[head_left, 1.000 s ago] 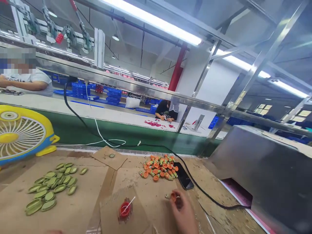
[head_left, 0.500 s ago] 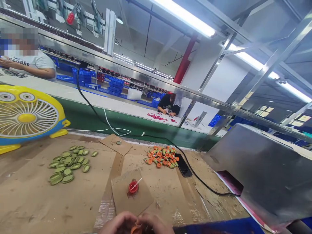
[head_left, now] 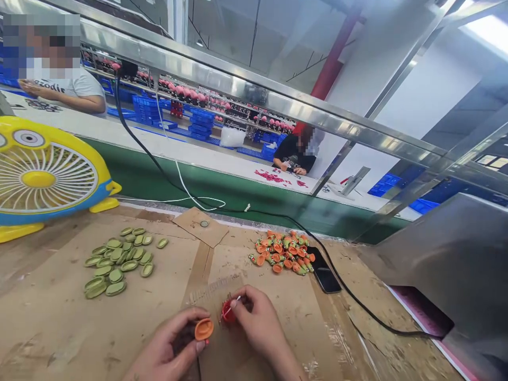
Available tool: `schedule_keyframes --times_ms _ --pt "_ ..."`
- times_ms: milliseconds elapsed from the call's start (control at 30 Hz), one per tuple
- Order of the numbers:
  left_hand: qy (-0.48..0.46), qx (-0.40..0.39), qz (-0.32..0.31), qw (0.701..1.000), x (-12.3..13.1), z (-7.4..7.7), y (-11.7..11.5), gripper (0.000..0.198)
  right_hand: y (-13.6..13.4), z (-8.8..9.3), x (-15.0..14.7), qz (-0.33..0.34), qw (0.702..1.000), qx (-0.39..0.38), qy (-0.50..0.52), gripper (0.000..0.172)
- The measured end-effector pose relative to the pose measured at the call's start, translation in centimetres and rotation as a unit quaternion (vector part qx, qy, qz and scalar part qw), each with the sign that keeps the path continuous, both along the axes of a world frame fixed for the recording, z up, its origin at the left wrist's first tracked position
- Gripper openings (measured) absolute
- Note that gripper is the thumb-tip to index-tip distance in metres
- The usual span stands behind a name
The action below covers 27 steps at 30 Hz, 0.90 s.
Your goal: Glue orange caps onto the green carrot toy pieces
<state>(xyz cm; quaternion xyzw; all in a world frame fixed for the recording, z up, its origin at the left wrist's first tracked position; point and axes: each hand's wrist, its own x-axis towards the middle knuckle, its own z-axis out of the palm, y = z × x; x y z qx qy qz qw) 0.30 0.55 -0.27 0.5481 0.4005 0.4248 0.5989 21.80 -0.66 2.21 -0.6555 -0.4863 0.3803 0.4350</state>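
My left hand [head_left: 170, 346] is closed on a small orange hollow piece [head_left: 203, 329], pinched between thumb and fingers with its open side up. A spot of red shows by the thumb tip. With its fingertips, my right hand [head_left: 260, 324] grips a thin white stick [head_left: 232, 306], whose lower end is in a small red pot [head_left: 226, 312]. The fingers hide part of that pot. Beyond my right hand lies a pile of orange and green pieces [head_left: 280, 253] with similar orange hollows. Green oval pieces [head_left: 116, 255] are scattered at the left.
A yellow and blue fan [head_left: 51, 174] stands at the left. Beside the orange pile are a phone [head_left: 326, 272] and a black cable [head_left: 357, 313]. A metal box [head_left: 448, 259] fills the right. Two people sit across, beyond a green-sided conveyor [head_left: 254, 193].
My hands were together at the bottom edge around an orange piece. They have come apart; the right has reached the red pot and taken hold of the white stick. The view has shifted.
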Motion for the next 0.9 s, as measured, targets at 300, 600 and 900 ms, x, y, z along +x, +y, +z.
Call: schedule_keyframes --times_ms 300,600,900 --pt "-0.017 0.080 -0.066 0.994 1.5 -1.0 1.2 0.034 -1.5 1.6 0.5 0.056 0.987 0.088 -0.122 0.018" --pt "0.018 0.209 -0.091 0.974 1.1 -0.9 2.1 0.020 -2.8 0.2 0.5 -0.007 0.971 0.177 -0.159 0.019" --pt "0.030 0.264 -0.060 0.962 1.7 1.3 2.5 0.029 -4.8 0.4 -2.4 -0.154 0.975 0.124 0.104 0.041"
